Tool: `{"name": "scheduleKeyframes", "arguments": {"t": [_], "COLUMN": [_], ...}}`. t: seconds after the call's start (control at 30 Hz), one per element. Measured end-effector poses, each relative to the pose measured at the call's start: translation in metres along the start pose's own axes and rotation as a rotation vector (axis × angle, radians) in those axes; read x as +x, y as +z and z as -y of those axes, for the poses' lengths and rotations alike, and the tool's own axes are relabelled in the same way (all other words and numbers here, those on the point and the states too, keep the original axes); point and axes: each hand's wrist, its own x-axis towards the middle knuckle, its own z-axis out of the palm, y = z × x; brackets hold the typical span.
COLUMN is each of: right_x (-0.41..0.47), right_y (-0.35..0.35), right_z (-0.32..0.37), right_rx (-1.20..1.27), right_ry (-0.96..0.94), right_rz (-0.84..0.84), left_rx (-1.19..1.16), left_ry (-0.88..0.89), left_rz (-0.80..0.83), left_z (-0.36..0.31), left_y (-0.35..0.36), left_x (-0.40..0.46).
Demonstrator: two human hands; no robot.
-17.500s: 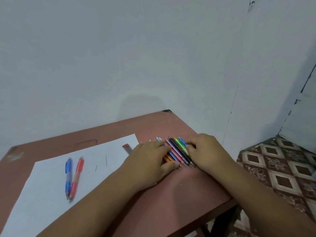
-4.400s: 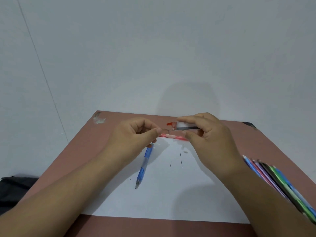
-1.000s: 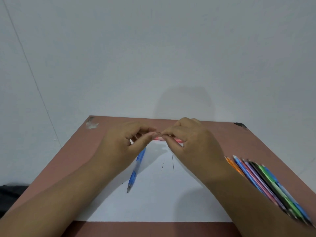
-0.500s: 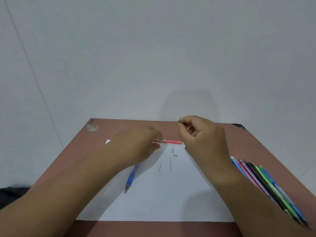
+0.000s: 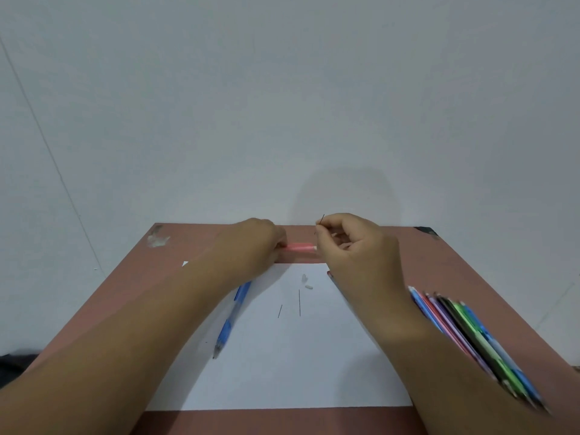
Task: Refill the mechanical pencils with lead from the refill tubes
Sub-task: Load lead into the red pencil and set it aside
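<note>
The left hand (image 5: 254, 246) hides most of the red pencil (image 5: 300, 247).

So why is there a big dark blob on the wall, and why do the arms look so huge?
Head view: the blob is a soft shadow on the wall, above the right hand pinching a lead; the wide-angle lens swells the forearms near the bottom edge; the left hand, holding the pink pencil, looks slightly motion-blurred.

- White paper (image 5: 282, 365) centre: open lane at 6 o'clock.
- Two loose leads (image 5: 299, 302) and small white bits (image 5: 306, 282), possibly caps, block 12 o'clock.
- Blue pencil (image 5: 232, 315) lies at 9 o'clock.
- Pencil bundle (image 5: 470, 337) crowds 3 o'clock.
</note>
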Motion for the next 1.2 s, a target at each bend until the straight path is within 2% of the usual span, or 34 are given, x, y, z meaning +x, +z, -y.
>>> {"name": "scheduleKeyframes", "arguments": {"t": [0.1, 0.23, 0.37, 0.5, 0.6, 0.7, 1.2], "right_x": [-0.001, -0.006, -0.014, -0.021, -0.023, -0.025, -0.026], "right_y": [-0.003, -0.008, -0.005, -0.001, 0.0, 0.002, 0.004], "right_z": [0.01, 0.023, 0.035, 0.046, 0.05, 0.05, 0.05], "right_rx": [0.154, 0.373, 0.508, 0.588, 0.66, 0.631, 0.611], "right_ry": [0.079, 0.151, 0.089, 0.035, 0.039, 0.009, -0.064], "right_rz": [-0.014, 0.058, 0.119, 0.174, 0.18, 0.171, 0.148], "left_rx": [-0.073, -0.161, -0.216, -0.286, -0.337, -0.388, -0.427], "left_ry": [-0.076, -0.101, -0.059, 0.07, 0.122, 0.166, 0.168], "left_rz": [-0.055, -0.218, -0.412, -0.596, -0.628, -0.649, -0.715], "left_z": [0.006, 0.008, 0.006, 0.01, 0.012, 0.011, 0.008], "left_y": [-0.011, -0.019, -0.02, -0.008, -0.004, -0.001, 0.002], "left_x": [-0.014, -0.04, -0.06, -0.067, -0.068, -0.068, -0.069]}}
